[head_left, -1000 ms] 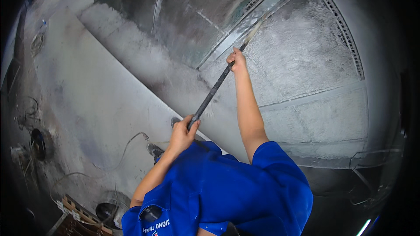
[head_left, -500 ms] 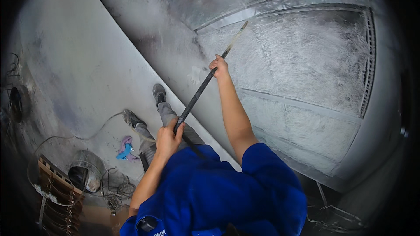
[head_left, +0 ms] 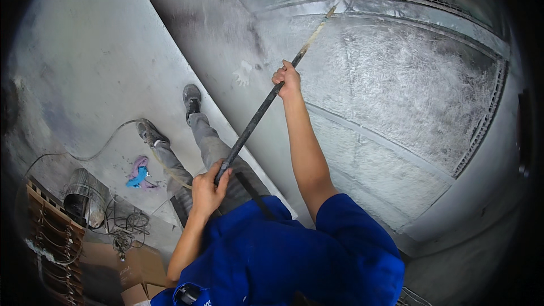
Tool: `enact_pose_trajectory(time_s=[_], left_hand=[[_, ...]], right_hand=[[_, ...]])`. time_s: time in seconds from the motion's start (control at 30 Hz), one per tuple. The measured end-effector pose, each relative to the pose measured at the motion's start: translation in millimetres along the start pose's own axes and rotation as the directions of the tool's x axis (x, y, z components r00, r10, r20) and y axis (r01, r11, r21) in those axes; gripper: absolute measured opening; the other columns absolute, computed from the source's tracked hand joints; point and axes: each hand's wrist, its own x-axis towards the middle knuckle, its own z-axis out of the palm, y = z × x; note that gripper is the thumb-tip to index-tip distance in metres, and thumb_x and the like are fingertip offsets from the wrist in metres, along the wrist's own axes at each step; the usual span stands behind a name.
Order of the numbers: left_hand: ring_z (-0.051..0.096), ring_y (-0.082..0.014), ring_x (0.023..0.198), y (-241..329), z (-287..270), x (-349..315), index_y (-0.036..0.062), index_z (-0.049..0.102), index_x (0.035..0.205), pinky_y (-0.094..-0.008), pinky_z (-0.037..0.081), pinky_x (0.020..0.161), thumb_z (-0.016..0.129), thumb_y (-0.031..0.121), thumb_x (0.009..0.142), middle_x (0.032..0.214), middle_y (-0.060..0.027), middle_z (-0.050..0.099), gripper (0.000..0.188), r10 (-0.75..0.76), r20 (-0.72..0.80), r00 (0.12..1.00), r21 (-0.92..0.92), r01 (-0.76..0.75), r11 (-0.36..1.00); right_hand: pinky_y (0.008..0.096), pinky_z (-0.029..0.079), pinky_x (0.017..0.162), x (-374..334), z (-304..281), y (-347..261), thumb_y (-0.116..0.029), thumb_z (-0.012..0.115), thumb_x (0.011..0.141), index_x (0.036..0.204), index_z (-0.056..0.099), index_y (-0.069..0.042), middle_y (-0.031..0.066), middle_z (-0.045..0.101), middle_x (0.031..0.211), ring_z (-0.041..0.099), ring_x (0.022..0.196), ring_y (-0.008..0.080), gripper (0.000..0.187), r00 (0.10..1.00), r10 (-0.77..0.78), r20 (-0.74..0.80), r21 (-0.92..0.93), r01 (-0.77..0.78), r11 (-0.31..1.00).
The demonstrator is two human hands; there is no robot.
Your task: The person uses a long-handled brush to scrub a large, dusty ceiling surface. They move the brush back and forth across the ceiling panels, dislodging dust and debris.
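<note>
While both hands stay wrapped around the long dark pole (head_left: 258, 114), it slants from 7 o'clock up to 1 o'clock, its pale tip against the grey rough-plastered wall (head_left: 408, 96). Left hand (head_left: 207, 188) is clenched on the lower end, right hand (head_left: 288, 80) fisted higher up. Down at 9 o'clock on the floor (head_left: 73, 79) lie a blue-and-purple rag (head_left: 137, 172), a metal bucket (head_left: 82, 197), tangled cable (head_left: 124, 224) and a wooden pallet (head_left: 45, 229). Nothing blocks the pole.
</note>
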Motion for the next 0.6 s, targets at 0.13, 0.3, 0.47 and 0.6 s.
enact_pose_trajectory(time_s=[0.13,0.3,0.47,0.6], left_hand=[[0.064,-0.0334,0.049,-14.6,-2.9,6.5,0.0022,0.073,0.12,-0.0408,0.049,0.053,0.074,0.026,0.096,0.058,-0.0188,0.061,0.033,-0.013,0.013,1.0,0.006,0.013,1.0],[0.065,-0.034,0.051,-30.8,-1.4,17.2,0.0039,0.073,0.12,-0.0411,0.05,0.053,0.075,0.027,0.096,0.059,-0.0182,0.062,0.033,-0.029,0.033,0.999,-0.024,0.03,0.999],[0.067,-0.0349,0.053,-43.8,-4.9,27.2,0.0051,0.073,0.12,-0.0413,0.051,0.054,0.076,0.026,0.095,0.062,-0.0179,0.065,0.033,-0.014,0.056,0.998,0.006,0.014,1.0],[0.069,-0.0349,0.059,-53.6,-10.7,32.4,0.0051,0.073,0.12,-0.0416,0.052,0.056,0.076,0.025,0.094,0.071,-0.0184,0.07,0.033,-0.012,0.085,0.996,-0.045,0.016,0.999]], right_hand=[[0.0309,0.03,0.045,4.2,-1.9,4.9,-0.018,0.06,0.103,0.085,0.041,-0.012,-0.0021,0.034,0.061,0.034,0.048,0.0117,0.027,1.0,0.026,-0.013,0.02,-0.025,0.999],[0.0307,0.029,0.045,12.6,-1.7,13.0,-0.018,0.06,0.103,0.085,0.041,-0.012,-0.0016,0.035,0.062,0.033,0.048,0.0116,0.026,1.0,-0.017,0.003,-0.003,0.017,1.0],[0.0309,0.029,0.045,18.4,-3.3,21.3,-0.018,0.06,0.102,0.085,0.041,-0.012,-0.0013,0.036,0.062,0.034,0.049,0.0117,0.026,0.998,-0.026,-0.062,-0.02,0.025,0.999],[0.0308,0.029,0.045,16.5,-8.2,27.8,-0.018,0.06,0.101,0.083,0.041,-0.012,-0.0013,0.037,0.062,0.034,0.049,0.0114,0.026,0.992,-0.036,-0.12,-0.034,0.032,0.999]])
